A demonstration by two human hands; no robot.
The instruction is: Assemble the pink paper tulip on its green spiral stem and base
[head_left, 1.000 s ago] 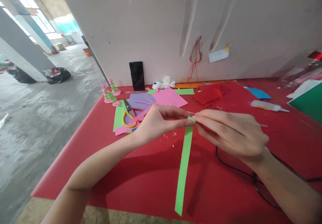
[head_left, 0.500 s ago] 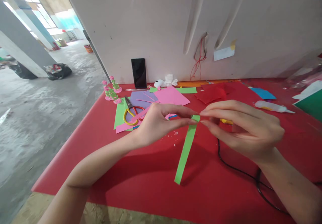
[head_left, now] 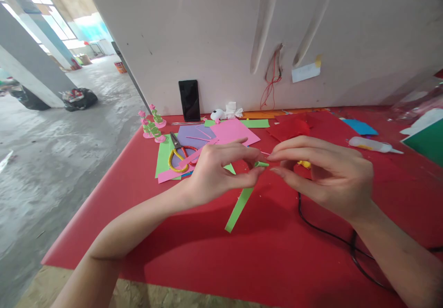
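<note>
My left hand pinches a narrow green paper strip between thumb and fingers. The strip's upper end is curled into a small roll that pokes out past the fingertips, while its long tail hangs down over the red table. My right hand is bent round to meet it, thumb and fingertips closed in at the tip of the roll. Scissors with yellow and red handles lie behind my left hand on coloured paper sheets. A small yellow object shows partly behind my right hand.
A black phone leans on the wall behind the red table. Small pink and green paper pieces stand at the left edge. A glue bottle lies at right, and a black cable runs under my right arm.
The strip's top end has gone from nearly flat to curled between my fingers. Its hanging tail has swung left and up, and my right hand has shifted slightly left.
</note>
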